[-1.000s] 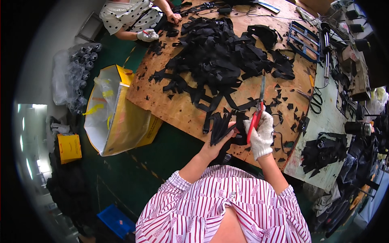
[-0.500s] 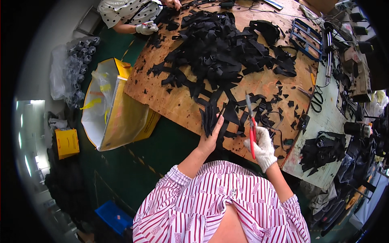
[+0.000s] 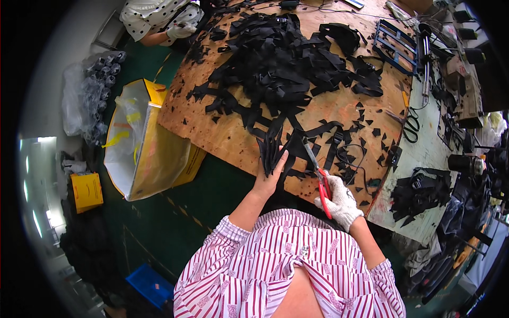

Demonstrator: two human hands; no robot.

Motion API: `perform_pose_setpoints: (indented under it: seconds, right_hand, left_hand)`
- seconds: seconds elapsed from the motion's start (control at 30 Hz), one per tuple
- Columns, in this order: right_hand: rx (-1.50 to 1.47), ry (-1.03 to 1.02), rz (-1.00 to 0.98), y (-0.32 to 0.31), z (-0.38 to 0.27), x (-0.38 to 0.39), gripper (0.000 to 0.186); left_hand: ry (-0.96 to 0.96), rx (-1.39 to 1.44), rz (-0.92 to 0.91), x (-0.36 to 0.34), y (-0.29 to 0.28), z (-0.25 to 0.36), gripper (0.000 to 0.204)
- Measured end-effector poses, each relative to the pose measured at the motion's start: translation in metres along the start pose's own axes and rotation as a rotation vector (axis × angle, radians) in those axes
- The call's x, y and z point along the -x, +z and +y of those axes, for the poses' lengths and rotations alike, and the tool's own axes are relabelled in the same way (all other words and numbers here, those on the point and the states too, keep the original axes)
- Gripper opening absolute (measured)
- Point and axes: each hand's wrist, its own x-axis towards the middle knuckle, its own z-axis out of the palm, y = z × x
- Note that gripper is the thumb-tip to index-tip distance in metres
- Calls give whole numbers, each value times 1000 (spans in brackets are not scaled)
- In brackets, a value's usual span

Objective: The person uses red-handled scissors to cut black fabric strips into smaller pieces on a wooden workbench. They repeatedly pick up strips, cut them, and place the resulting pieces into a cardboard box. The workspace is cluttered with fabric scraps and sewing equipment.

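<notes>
My bare left hand [image 3: 269, 179] is closed around a bundle of folded black fabric straps [image 3: 271, 153] at the table's near edge. The straps fan upward between my fingers and thumb. My right hand [image 3: 341, 203], in a white knitted glove, grips a plier-like tool [image 3: 322, 186] with red handles and long, narrow metal jaws. Its tip points up and left, close to the black strap pieces right of the bundle. Whether the tip touches them I cannot tell. Beyond both hands lies a large heap of black straps [image 3: 270, 63].
Small black offcuts lie scattered over the wooden table [image 3: 196, 119]. A blue frame [image 3: 395, 46] sits at the far right. Left of the table stands a yellow-and-white open bag [image 3: 143, 159]. A co-worker's gloved hand [image 3: 181, 31] shows at the far left. More straps [image 3: 420, 193] lie right.
The tool has swung so its tip leans further left, nearer the strap bundle. My left hand still holds the bundle. The co-worker's gloved hand has shifted left, away from the table.
</notes>
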Motion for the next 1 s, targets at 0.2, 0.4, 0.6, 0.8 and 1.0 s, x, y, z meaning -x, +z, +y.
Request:
perform_pose_setpoints:
  seconds: [0.2, 0.4, 0.6, 0.8, 1.0]
  right_hand:
    - [52, -48, 5, -2, 2, -3, 74]
    - [42, -46, 14, -1, 8, -3, 75]
    - [70, -73, 7, -5, 3, 1, 73]
    - [81, -72, -1, -6, 12, 0, 74]
    - [122, -76, 5, -3, 9, 1, 76]
  left_hand:
    - [442, -536, -78, -2, -16, -22, 22]
    - [113, -453, -164, 6, 2, 16, 22]
    - [-22, 278, -394, 4, -25, -25, 28]
    - [295, -504, -315, 5, -20, -18, 22]
    - [-163, -73, -208, 18, 3, 22, 23]
